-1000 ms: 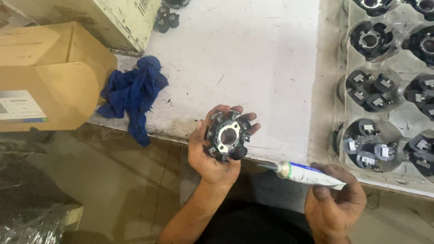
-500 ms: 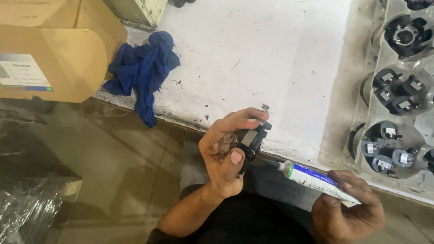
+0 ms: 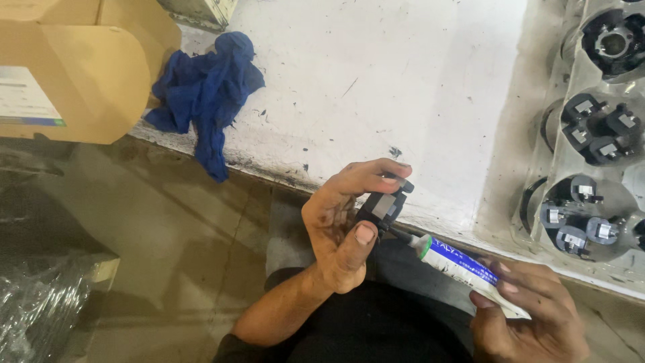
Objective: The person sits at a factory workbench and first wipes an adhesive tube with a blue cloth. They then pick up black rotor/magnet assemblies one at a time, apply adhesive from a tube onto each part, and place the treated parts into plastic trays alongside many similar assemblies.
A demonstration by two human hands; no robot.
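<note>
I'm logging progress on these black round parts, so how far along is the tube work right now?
In hand: the left hand holds one black round part edge-on, and the right hand points the white and blue tube with its nozzle at the part's lower edge. The tray on the right holds several like parts; whether those are treated or waiting cannot be told. A blue rag lies on the white table.

A scuffed white bench (image 3: 376,74) carries a crumpled blue rag (image 3: 205,91) and a clear parts tray (image 3: 537,168).
</note>
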